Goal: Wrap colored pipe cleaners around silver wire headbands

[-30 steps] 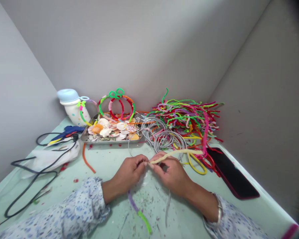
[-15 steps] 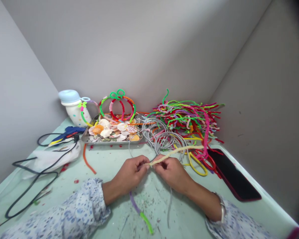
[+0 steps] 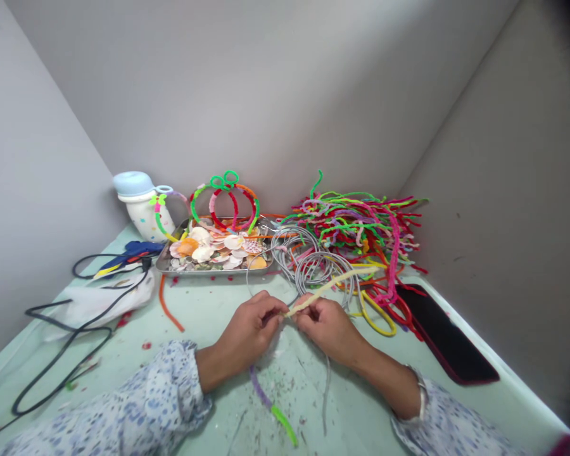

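Observation:
My left hand (image 3: 251, 329) and my right hand (image 3: 327, 324) meet over the pale green table (image 3: 204, 304), both pinched on a cream pipe cleaner (image 3: 335, 284) that slants up to the right. A thin grey hoop wire (image 3: 327, 392) runs from under my right hand toward me. A purple and green pipe cleaner piece (image 3: 272, 405) trails below my left hand.
A metal tray of seashells (image 3: 216, 250) sits behind the hands, with wrapped headbands (image 3: 225, 196) and a white jar (image 3: 142, 206). Grey wire hoops (image 3: 308, 256), a heap of coloured pipe cleaners (image 3: 361, 228), a dark phone (image 3: 449, 342), a glue gun (image 3: 128, 252) and black cable (image 3: 61, 342) lie around.
The far end of the cream pipe cleaner has swung upward and back toward the grey hoops. Both hands stay pinched together at nearly the same spot.

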The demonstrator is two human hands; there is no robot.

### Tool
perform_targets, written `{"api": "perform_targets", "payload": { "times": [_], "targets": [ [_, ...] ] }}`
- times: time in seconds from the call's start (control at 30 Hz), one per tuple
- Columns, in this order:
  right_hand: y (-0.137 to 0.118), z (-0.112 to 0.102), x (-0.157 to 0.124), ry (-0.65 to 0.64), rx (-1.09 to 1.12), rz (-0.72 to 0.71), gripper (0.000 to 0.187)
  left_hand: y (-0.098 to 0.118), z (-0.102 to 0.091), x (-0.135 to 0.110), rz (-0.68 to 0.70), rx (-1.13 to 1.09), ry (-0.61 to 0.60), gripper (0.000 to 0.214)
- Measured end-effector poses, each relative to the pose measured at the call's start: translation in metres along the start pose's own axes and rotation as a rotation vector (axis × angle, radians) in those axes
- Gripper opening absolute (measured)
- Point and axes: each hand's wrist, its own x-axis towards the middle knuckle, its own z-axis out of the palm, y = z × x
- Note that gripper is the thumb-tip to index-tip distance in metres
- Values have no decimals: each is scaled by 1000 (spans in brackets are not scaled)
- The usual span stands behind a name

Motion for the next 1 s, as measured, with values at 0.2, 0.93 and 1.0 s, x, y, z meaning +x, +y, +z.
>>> {"api": "perform_targets", "payload": {
  "times": [0.2,0.93,1.0],
  "targets": [
    [1,0,1,-48,85,86,8,1,-1,0,-5,-22,-8,25],
    [-6,-7,-4,-130,331,121,10,1,-3,2,-35,-186,-12,31],
    [-6,-7,-4,-142,344,119,13,2,-4,2,-18,-160,-18,33]
  ]
}}
